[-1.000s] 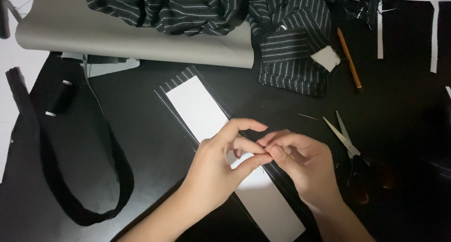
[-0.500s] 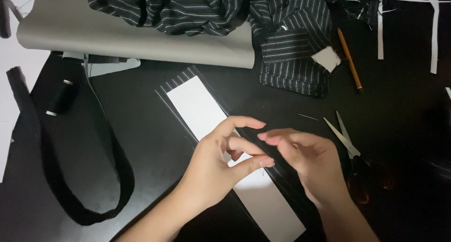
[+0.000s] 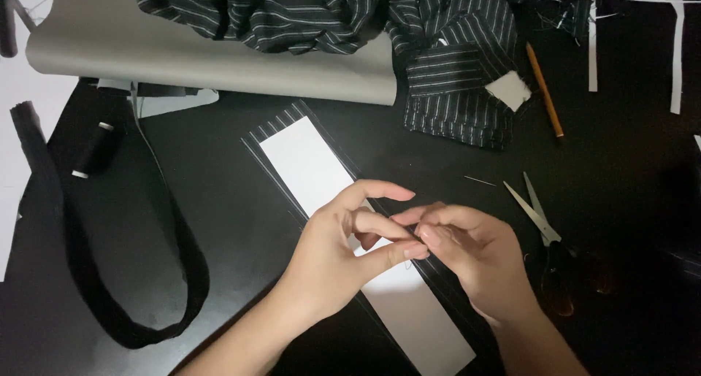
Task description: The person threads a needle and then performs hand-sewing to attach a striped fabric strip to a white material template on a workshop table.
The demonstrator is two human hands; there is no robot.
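Both hands meet low and centre over a long white strip (image 3: 321, 179), flat and matte like paper or stiff interfacing, laid diagonally on a slightly wider piece of black pinstriped cloth (image 3: 274, 124) whose edge shows around it. Left hand (image 3: 343, 255): thumb and forefinger curved toward each other, tips pinched close, above the strip's lower half. Right hand (image 3: 475, 255): fingers (image 3: 431, 237) bunched and pressed to the left fingertips; whatever is nipped between them is too small to make out. Desk (image 3: 219, 223) is black and smooth. Right of the hands, steel scissors (image 3: 540, 226) with dark handles, blades open in a narrow V; a thin needle or pin (image 3: 480, 179) lies just above them. Crumpled pinstriped fabric (image 3: 307, 14) heaped along the top, partly over a grey sheet (image 3: 146, 55) with a rolled edge. Orange pencil (image 3: 545, 90) beside a small white scrap. Left: black thread spool (image 3: 93, 150) and a looped black fabric band (image 3: 109, 303).
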